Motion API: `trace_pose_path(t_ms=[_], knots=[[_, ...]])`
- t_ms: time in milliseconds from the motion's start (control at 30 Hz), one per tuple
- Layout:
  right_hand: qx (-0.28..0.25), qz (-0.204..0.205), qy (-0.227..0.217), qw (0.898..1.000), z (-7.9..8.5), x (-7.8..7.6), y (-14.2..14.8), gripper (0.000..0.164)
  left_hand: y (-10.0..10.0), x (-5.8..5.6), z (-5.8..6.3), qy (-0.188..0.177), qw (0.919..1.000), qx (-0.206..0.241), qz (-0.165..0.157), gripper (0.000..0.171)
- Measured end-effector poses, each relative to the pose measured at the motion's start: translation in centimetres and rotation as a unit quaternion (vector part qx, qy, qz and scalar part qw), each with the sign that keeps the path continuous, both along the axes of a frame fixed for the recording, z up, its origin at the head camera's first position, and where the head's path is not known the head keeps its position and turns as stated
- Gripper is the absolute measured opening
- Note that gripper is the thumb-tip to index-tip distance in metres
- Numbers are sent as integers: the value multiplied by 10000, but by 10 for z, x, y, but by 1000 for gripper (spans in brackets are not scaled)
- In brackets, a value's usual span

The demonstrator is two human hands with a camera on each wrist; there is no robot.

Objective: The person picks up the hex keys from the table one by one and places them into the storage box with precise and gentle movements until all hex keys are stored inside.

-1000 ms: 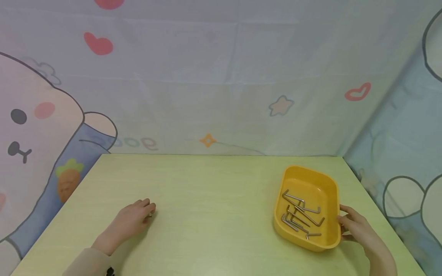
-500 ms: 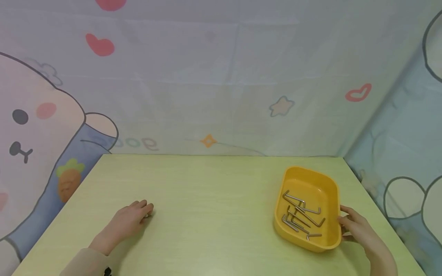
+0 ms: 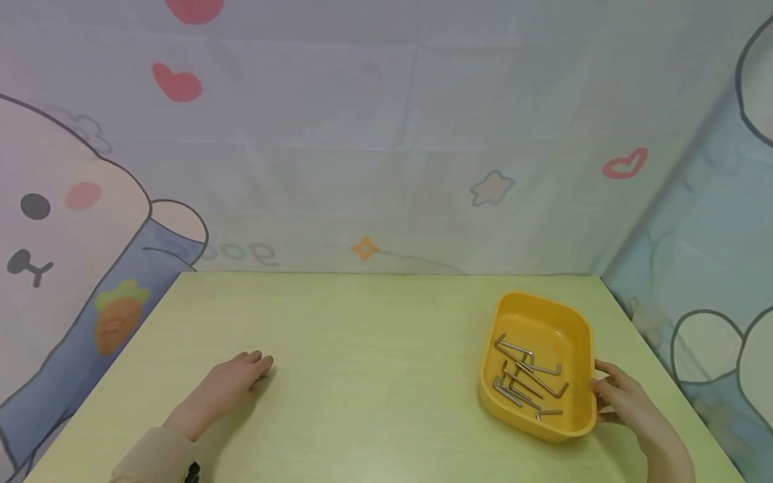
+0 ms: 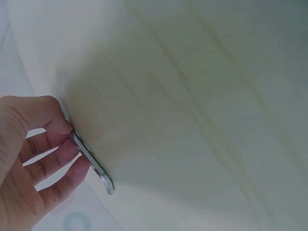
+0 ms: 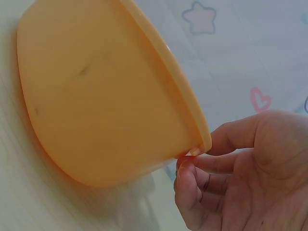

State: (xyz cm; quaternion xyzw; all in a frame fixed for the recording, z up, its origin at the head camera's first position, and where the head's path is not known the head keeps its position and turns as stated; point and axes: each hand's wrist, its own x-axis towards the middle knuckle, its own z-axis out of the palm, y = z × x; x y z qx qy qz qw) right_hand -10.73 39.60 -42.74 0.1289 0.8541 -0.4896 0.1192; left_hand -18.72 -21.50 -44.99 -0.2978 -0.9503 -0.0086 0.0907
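At the left of the head view, my left hand (image 3: 225, 386) is low over the table. In the left wrist view its thumb and fingers pinch a slim silver hex key (image 4: 94, 166), whose bent end points away from the hand. Most of the key is hidden from the head camera. My right hand (image 3: 625, 399) holds the right side of a yellow tray (image 3: 543, 322). Seen from the right wrist, thumb and fingers pinch the rim of that tray (image 5: 96, 110). Several silver hex keys (image 3: 537, 378) lie loosely crossed inside it.
The pale wooden table (image 3: 362, 376) runs back to a printed cloth (image 3: 386, 134) with hearts, a star and a bear figure. A second cloth (image 3: 712, 235) hangs along the right side. The tray stands near the table's right edge.
My left hand shifts slightly left, then back right, still holding the hex key low over the table. My right hand and the tray stay in place.
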Motion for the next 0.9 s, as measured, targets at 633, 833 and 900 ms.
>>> trace_pose_path(t_ms=[633, 833, 900], knots=[[-62, 16, 20, 10000, -2, 0, 1, 59, 20, -2, 10, -133, 9995, 240, -162, 34], [-50, 49, -31, 10000, -2, 0, 3, 60, 33, -2, 14, -162, 9987, 358, -312, 33], [-53, 53, -37, 10000, -2, 0, 3, 61, 37, -2, 15, -210, 9984, 390, -358, 33]])
